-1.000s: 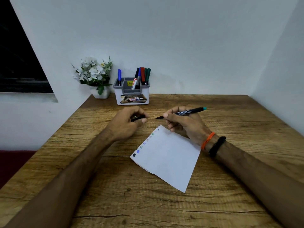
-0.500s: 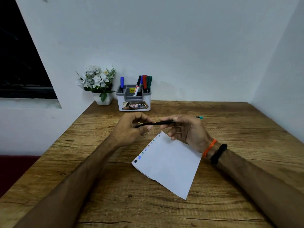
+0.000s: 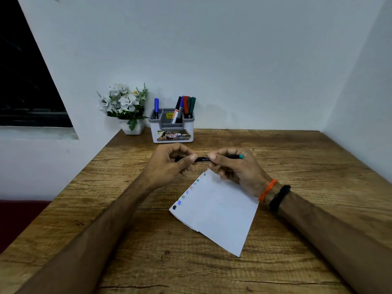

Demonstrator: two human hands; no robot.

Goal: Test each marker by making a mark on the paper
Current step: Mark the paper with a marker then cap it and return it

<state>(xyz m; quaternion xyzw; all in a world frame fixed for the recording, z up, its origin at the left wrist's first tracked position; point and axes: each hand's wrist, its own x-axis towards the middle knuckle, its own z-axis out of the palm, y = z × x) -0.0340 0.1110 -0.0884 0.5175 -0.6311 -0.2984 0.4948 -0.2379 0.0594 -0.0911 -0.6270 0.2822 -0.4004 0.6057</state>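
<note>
**Cap and marker brought together above the paper**

A second ago your two hands were apart, the bare tip of the marker [image 3: 203, 159] pointing at the cap in your left hand; now they have closed in and the black barrel runs unbroken between them, so the cap looks to be back on, though your fingers hide the joint. Your left hand [image 3: 167, 166] is curled with thumb and fingertips pinching the marker's left end. Your right hand [image 3: 235, 168] is curled round the other end, with the teal end cap poking out past the knuckles. An orange thread and a black band sit on that wrist.

The marker is slim and black with small pale print on its side, and it is held level just above the far corner of the paper [image 3: 218, 211]. The paper is white, lies turned at an angle, and bears a row of small coloured test marks along its left edge.

The paper lies on a wood-grain table [image 3: 297, 262]. Beyond the paper, against the white wall, stands a grey-and-white holder [image 3: 172, 132] with more markers upright in it, and left of the holder a white pot of pale flowers [image 3: 125, 107]. A dark window is further left.
</note>
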